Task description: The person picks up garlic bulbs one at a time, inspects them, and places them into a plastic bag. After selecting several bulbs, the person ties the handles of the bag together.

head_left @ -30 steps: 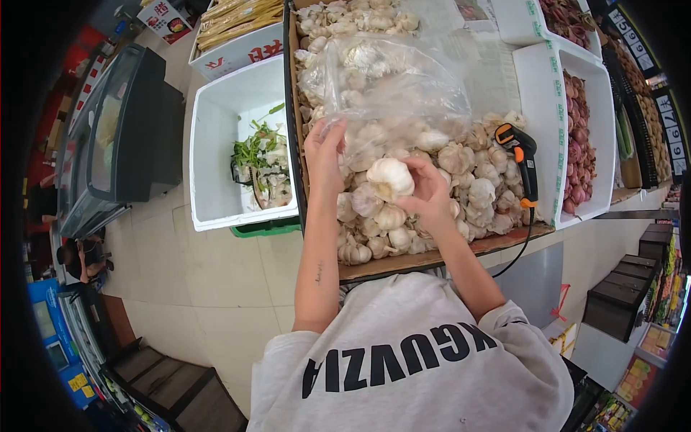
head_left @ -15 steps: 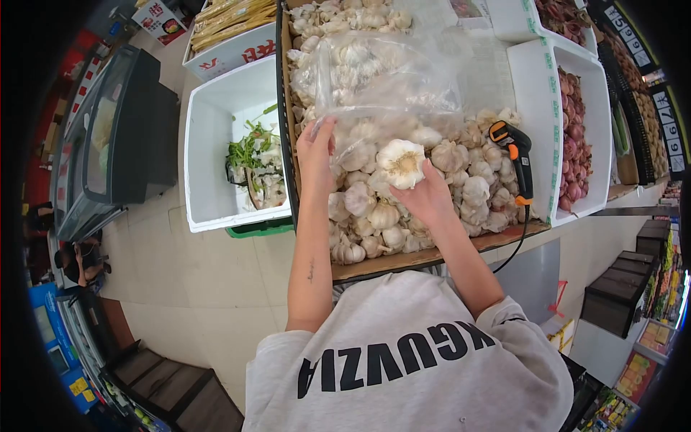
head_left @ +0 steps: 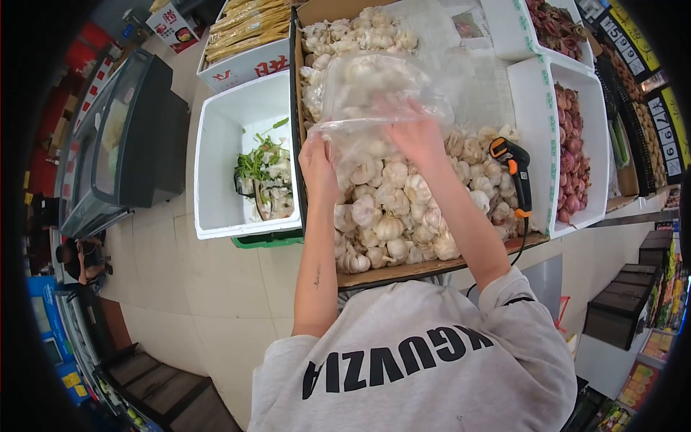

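Observation:
My left hand (head_left: pixel 317 160) pinches the rim of a clear plastic bag (head_left: pixel 353 124) at its near left corner. Inside the bag's mouth is my right hand (head_left: pixel 412 131), seen blurred through the film; whether it holds a bulb cannot be made out. Beneath both hands lies a wide heap of garlic bulbs (head_left: pixel 389 229) in a cardboard-lined box (head_left: pixel 381 275). Right of my right forearm, a black and orange corded handheld tool (head_left: pixel 520 173) rests on the garlic.
To the left stands a white foam box (head_left: pixel 216 173) with green and pale scraps. Red onions (head_left: pixel 571 155) fill a foam box (head_left: pixel 533 108) at the right. Dried yellow sticks (head_left: pixel 248 29) lie at the upper left. A person (head_left: pixel 85 259) is at the far left.
My right hand has moved up and away from me into the bag's mouth. The large garlic bulb it held is no longer visible. The view has shifted slightly.

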Available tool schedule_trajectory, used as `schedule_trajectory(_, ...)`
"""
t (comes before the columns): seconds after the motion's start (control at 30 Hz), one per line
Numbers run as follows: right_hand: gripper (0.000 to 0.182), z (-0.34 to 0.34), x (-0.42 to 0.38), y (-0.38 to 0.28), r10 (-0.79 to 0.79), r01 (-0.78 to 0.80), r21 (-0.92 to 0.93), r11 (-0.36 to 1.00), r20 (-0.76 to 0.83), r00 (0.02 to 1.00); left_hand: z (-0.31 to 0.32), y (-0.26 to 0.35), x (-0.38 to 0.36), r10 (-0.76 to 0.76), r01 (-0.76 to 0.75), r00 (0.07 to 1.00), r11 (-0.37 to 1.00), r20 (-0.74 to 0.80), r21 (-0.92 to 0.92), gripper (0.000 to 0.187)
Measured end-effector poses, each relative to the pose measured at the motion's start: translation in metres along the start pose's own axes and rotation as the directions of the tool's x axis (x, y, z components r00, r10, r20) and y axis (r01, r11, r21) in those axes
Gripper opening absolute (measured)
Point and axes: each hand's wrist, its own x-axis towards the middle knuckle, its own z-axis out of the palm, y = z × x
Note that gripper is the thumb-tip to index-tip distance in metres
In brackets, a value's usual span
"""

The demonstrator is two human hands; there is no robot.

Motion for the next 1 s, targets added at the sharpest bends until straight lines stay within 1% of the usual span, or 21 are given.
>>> schedule_trajectory(0.03,0.027,0.001,0.004,-0.003,-0.120,0.134,-0.356,0.925,0.061,0.991,0.001,0.003,-0.001,-0.012,0.012,1.000,1.000,0.001,0.008,0.026)
schedule_trajectory(0.07,0.028,0.001,0.008,-0.005,-0.208,0.261,-0.652,0.712,0.159,0.965,0.002,0.005,-0.002,-0.009,0.009,1.000,1.000,-0.001,0.008,0.026)
schedule_trajectory(0.1,0.030,0.000,0.010,-0.007,-0.251,0.362,-0.845,0.394,0.280,0.927,0.003,0.005,-0.001,-0.021,0.021,1.000,1.000,-0.019,-0.007,0.028)
schedule_trajectory(0.13,0.033,-0.001,0.011,-0.008,-0.242,0.420,-0.907,0.019,0.403,0.883,0.002,0.004,-0.001,-0.036,0.036,0.999,0.999,-0.041,-0.022,0.031)
schedule_trajectory(0.17,0.035,-0.005,0.009,-0.007,-0.181,0.427,-0.832,-0.356,0.509,0.841,-0.001,0.003,0.000,-0.042,0.041,0.998,0.999,-0.050,-0.022,0.031)
schedule_trajectory(0.2,0.035,0.000,-0.001,-0.006,-0.177,0.418,-0.838,-0.351,0.498,0.849,-0.004,0.002,0.003,-0.001,0.001,1.000,1.000,-0.007,-0.004,0.034)
schedule_trajectory(0.23,0.036,0.015,-0.017,-0.005,-0.149,0.327,-0.866,0.380,0.291,0.945,-0.008,0.000,0.003,0.039,-0.039,0.999,0.999,0.037,0.013,0.038)
schedule_trajectory(0.27,0.038,0.023,-0.032,-0.004,0.017,0.048,-0.428,0.902,0.145,0.989,-0.008,0.000,0.001,0.028,-0.028,0.999,0.999,0.029,0.016,0.038)
schedule_trajectory(0.3,0.038,0.022,-0.043,-0.007,0.020,0.041,-0.427,0.904,0.136,0.991,-0.006,0.003,0.000,0.032,-0.033,0.999,0.999,0.038,0.023,0.039)
schedule_trajectory(0.37,0.037,0.019,-0.064,-0.012,0.261,-0.031,-0.810,0.585,0.152,0.953,-0.001,0.006,-0.001,0.035,-0.036,0.998,0.999,0.044,0.031,0.040)
schedule_trajectory(0.4,0.037,0.019,-0.074,-0.009,0.264,-0.038,-0.809,0.587,0.147,0.953,0.001,0.006,-0.002,0.019,-0.021,0.999,0.999,0.047,0.025,0.039)
schedule_trajectory(0.43,0.037,0.021,-0.085,-0.005,0.333,-0.035,-0.960,0.276,0.061,0.941,0.002,0.005,-0.002,0.004,-0.005,0.999,1.000,0.051,0.020,0.038)
schedule_trajectory(0.47,0.036,0.020,-0.095,-0.001,0.370,-0.019,-0.998,-0.066,-0.042,0.928,0.001,0.003,-0.002,-0.001,0.000,0.999,1.000,0.048,0.021,0.038)
schedule_trajectory(0.5,0.036,0.016,-0.104,0.005,0.370,-0.025,-0.998,-0.065,-0.047,0.928,-0.001,0.000,-0.001,-0.019,0.016,0.998,0.999,0.060,0.050,0.039)
schedule_trajectory(0.53,0.034,0.009,-0.112,0.015,0.339,0.127,-0.914,-0.386,-0.013,0.941,-0.002,-0.002,-0.002,-0.039,0.033,0.997,0.996,0.073,0.080,0.039)
schedule_trajectory(0.57,0.032,0.003,-0.119,0.023,0.322,0.248,-0.707,-0.662,0.030,0.946,-0.002,-0.003,-0.002,-0.045,0.039,0.996,0.996,0.074,0.080,0.039)
schedule_trajectory(0.67,0.031,-0.010,-0.128,0.043,0.215,0.173,-0.641,-0.748,0.013,0.977,-0.001,-0.005,-0.003,-0.019,0.012,0.991,0.998,0.133,0.054,0.037)
schedule_trajectory(0.73,0.033,-0.011,-0.129,0.046,0.194,0.167,-0.629,-0.759,0.026,0.981,0.001,-0.006,-0.002,-0.030,0.028,0.999,0.999,0.045,0.046,0.034)
schedule_trajectory(0.8,0.035,-0.010,-0.130,0.050,0.168,0.154,-0.617,-0.772,0.037,0.985,-0.003,-0.009,-0.001,-0.027,0.025,0.999,0.999,0.043,0.030,0.035)
schedule_trajectory(0.9,0.038,-0.009,-0.129,0.062,0.164,0.122,-0.471,-0.873,-0.049,0.985,-0.002,-0.011,0.001,-0.029,0.029,0.999,1.000,0.023,0.010,0.036)
schedule_trajectory(1.0,0.040,-0.020,-0.128,0.071,0.064,0.046,-0.458,-0.888,-0.025,0.998,0.003,-0.010,0.000,-0.023,0.025,0.995,1.000,-0.093,0.016,0.036)
